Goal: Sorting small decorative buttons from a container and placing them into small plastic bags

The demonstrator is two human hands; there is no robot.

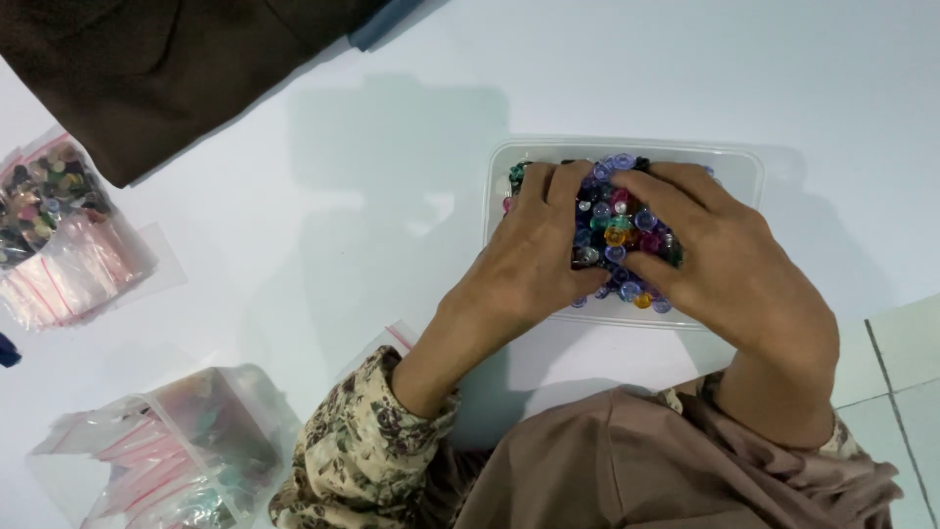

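1. Head view: white tabletop (323,196); tiled floor (906,377) at right edge.
2. Clear tub (736,167) of coloured beads (617,220) sits mid-table.
3. Left hand (534,250) and right hand (720,260), fingers loosely spread, cup the beads.
4. Zip bags (69,260) lie left.

Bare hands (627,260) — floral camouflage-patterned cuffs (362,441) in tan and brown — under a taupe drape (607,460).

White table (343,147), tiled floor (906,372)

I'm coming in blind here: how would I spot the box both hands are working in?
On the white table, look right of centre, under the left hand and right hand. It is the clear plastic tray, heaped with small coloured beads. Unlike the plastic bags at the left edge, it is rigid and open-topped.
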